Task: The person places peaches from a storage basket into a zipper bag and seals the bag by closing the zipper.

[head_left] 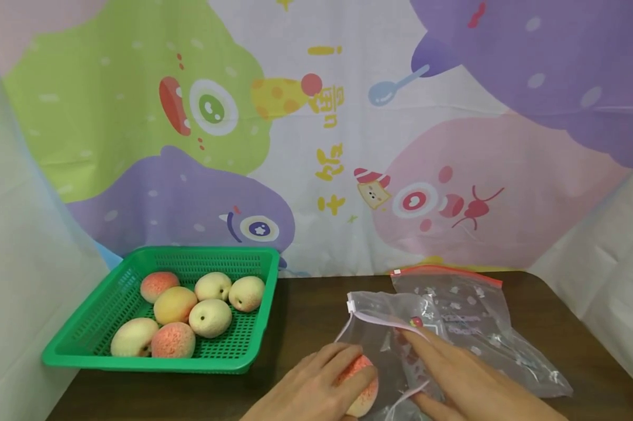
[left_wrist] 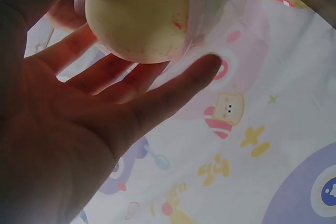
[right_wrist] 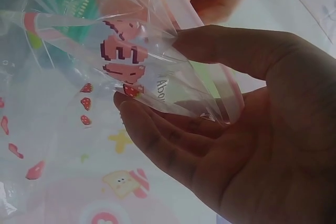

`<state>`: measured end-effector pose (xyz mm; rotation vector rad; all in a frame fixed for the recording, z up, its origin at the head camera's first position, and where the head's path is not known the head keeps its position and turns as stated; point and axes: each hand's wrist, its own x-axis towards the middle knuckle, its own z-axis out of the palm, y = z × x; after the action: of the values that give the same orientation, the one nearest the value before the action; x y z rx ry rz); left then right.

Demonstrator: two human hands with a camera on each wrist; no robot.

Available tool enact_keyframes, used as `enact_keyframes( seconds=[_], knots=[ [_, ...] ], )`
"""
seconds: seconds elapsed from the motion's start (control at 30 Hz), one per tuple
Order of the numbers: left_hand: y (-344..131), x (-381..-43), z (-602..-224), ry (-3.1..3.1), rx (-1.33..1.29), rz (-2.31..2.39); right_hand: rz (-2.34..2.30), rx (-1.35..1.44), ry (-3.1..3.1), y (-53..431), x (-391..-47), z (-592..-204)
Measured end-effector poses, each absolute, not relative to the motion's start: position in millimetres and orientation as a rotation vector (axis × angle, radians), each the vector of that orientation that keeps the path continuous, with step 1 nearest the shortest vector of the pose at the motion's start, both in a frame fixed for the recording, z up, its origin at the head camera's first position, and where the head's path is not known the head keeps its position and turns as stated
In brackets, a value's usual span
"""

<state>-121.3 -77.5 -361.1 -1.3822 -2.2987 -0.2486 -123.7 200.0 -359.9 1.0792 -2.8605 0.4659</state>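
Note:
A red and cream peach (head_left: 366, 389) is held in my left hand (head_left: 316, 377), its fingers curled over the top and side. It is at the mouth of a clear zip bag (head_left: 371, 301) with a pale pink zip strip and a white slider. From the left wrist, the peach (left_wrist: 139, 14) shows its cream side, partly behind the bag's film. My right hand (head_left: 458, 371) holds the bag's mouth from the right. In the right wrist view, the film with pink lettering and strawberry prints (right_wrist: 123, 51) lies between thumb and fingers.
A green plastic basket (head_left: 153, 365) at the left holds several peaches, red, yellow and cream. Behind the right hand, a second clear bag (head_left: 485, 304) with a red zip lies flat on the dark wooden table (head_left: 300, 316). A printed cartoon cloth (head_left: 306, 234) hangs at the back.

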Motion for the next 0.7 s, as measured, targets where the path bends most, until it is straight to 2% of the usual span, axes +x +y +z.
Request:
enact_keyframes(
  seconds=[0.3, 0.7],
  knots=[
    [-77.4, -121.7, -364.8, -2.437, -1.301, -0.088, 0.415, 1.091, -2.825, 201.6, -123.8, -363.9],
    [-79.1, -124.8, -369.8, -2.553, -1.279, -0.099, 0.425, 1.112, -2.826, 200.3, -125.6, -364.0]
  ],
)
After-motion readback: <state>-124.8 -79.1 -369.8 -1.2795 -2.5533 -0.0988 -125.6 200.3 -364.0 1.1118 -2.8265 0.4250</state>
